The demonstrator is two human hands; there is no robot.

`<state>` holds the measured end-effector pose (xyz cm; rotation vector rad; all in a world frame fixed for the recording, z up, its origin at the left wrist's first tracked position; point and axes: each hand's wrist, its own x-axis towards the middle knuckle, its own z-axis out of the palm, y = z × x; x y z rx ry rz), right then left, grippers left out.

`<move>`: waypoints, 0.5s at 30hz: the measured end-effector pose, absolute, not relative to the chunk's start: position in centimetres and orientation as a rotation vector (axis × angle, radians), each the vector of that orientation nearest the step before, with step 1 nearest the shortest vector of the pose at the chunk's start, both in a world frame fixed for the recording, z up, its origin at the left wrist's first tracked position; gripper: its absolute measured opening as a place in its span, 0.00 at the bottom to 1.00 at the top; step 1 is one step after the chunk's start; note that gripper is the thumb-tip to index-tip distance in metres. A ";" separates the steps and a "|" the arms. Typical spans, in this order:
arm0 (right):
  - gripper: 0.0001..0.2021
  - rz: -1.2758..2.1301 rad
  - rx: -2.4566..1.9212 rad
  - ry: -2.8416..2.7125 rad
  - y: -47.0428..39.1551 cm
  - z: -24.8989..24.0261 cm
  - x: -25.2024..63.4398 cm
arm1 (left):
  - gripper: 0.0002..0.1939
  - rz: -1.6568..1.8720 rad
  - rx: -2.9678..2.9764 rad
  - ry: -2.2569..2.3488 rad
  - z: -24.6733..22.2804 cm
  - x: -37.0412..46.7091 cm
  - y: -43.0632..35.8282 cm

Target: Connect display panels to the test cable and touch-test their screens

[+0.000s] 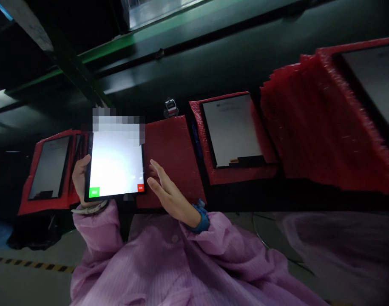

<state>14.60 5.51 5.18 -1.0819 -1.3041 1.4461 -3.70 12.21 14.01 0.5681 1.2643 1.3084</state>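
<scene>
My left hand (80,178) grips the left edge of a lit tablet (116,165), thumb on its side and the other fingers hidden behind it. The tablet's screen glows white, with a green box at its lower left corner and a red box at its lower right; its top is blurred out. To the right of the tablet, my right hand (162,185) is held with its fingers stretched out, apart from the screen's edge and holding nothing. Beneath that hand lies a red bubble-wrap sheet (173,148).
Unlit display panels lie on red bubble-wrap at the left (50,168) and at the right (234,131). A tall pile of red bubble-wrap sleeves (296,127) carries another panel (376,80) at far right. A small metal tally counter (171,107) stands behind the red sheet.
</scene>
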 end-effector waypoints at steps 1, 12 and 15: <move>0.38 1.427 -1.061 -1.332 5.4 5.6 14.8 | 0.23 1.315 0.573 1.191 13.9 -3.3 12.0; 0.36 1.008 -1.386 -1.606 5.0 6.8 17.7 | 0.19 1.446 0.552 0.699 7.6 1.2 13.3; 0.34 0.938 -1.383 -1.675 4.8 6.7 18.4 | 0.21 1.460 0.520 0.719 7.3 0.7 12.9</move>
